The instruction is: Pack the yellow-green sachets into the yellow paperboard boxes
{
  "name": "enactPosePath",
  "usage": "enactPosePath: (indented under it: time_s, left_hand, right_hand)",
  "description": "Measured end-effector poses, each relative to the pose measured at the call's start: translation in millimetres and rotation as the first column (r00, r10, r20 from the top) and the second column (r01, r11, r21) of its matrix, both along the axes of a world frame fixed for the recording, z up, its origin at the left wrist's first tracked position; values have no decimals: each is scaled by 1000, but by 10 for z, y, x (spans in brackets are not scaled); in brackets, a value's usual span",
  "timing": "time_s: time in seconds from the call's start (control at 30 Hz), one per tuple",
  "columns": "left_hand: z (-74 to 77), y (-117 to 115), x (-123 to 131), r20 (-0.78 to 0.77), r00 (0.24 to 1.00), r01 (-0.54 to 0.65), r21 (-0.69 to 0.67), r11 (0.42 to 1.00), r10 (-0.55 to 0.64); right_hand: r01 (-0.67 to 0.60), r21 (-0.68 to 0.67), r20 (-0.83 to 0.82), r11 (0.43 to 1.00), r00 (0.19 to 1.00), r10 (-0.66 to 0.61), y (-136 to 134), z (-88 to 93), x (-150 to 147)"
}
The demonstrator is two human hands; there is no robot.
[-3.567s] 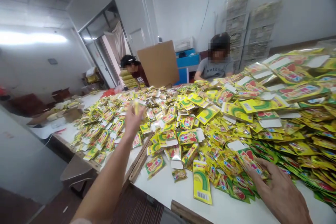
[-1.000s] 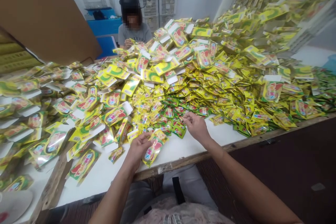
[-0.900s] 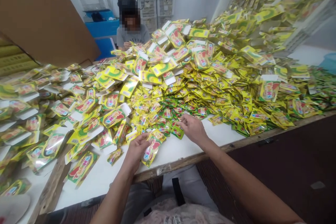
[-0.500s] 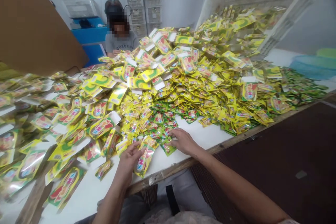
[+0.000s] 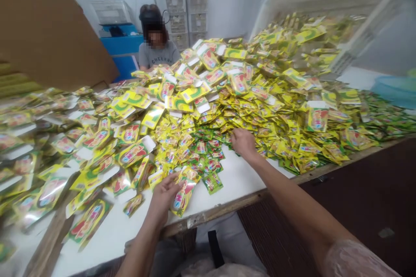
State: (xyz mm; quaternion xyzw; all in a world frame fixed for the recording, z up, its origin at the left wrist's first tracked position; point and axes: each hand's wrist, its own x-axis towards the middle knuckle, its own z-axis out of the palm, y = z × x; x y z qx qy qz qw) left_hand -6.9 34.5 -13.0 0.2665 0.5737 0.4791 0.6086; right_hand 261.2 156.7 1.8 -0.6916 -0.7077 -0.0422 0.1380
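Note:
My left hand (image 5: 166, 194) grips a small yellow and green carton (image 5: 186, 190) with red fruit print by its left side, close to the table's front edge. My right hand (image 5: 243, 143) is at the foot of the sachet heap, its fingers curled against the yellow sachets (image 5: 276, 130). Its fingertips are partly hidden, so what they pinch does not show. One green sachet (image 5: 212, 182) lies flat on the white table (image 5: 240, 177) just right of the carton. More green sachets (image 5: 201, 147) are gathered between my hands.
Many open cartons (image 5: 133, 151) spread over the left side. A white plastic crate (image 5: 260, 21) tips its load at the back right, near a blue basin (image 5: 394, 88). A brown cardboard sheet (image 5: 55, 39) stands at left. Across the table sits a person in a grey shirt (image 5: 159, 55).
My right hand has moved away from the green sachet, up and right to the yellow sachets, and its fingers have curled. My left hand still holds the carton. The view has shifted slightly.

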Motion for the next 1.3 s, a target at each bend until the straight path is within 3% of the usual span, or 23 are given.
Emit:
enactPosePath:
  time_s: [0.13, 0.27, 0.37, 0.5, 0.63, 0.73, 0.87, 0.93, 1.1, 1.3]
  left_hand:
    - [4, 2, -47, -19, 1000, -21, 10, 1000, 21]
    - [-24, 9, -80, -36, 999, 3, 13, 1000, -3]
    - [-61, -10, -112, -56, 998, 25, 27, 999, -23]
    - [-101, -39, -151, -84, 995, 52, 25, 998, -50]
    - [-119, -31, -140, -70, 996, 63, 7, 998, -62]
    - [-161, -10, -129, -93, 992, 82, 16, 996, -81]
    - [-208, -1, -123, -145, 982, 127, 38, 991, -120]
    - [-198, -13, -117, -127, 983, 141, 40, 989, -135]
    - [-114, -69, -137, -79, 984, 163, 44, 986, -160]
    - [-73, -78, -161, -34, 989, 146, 80, 986, -144]
  right_hand:
    - [-36, 196, -249, 980, 965, 86, -270, -132, -77]
    - [-88, 53, -490, 995, 866, 102, -548, -303, -161]
    - [-62, -19, -424, 998, 904, 48, -649, -363, -200]
    - [2, 101, -237, 995, 971, 22, -805, -347, -331]
    - [-72, -121, -240, 990, 970, 41, -1003, -390, -527]
    - [-111, -226, -469, 968, 883, -9, -1059, -397, -602]
    - [-230, -157, -811, 960, 584, 8, -1015, -270, -707]
    - [-319, -112, -860, 941, 506, 70, -985, -209, -788]
    - [-462, -89, -800, 882, 561, 213, -929, -169, -879]
    - [-603, -173, -799, 778, 549, 248, -794, -48, -764]
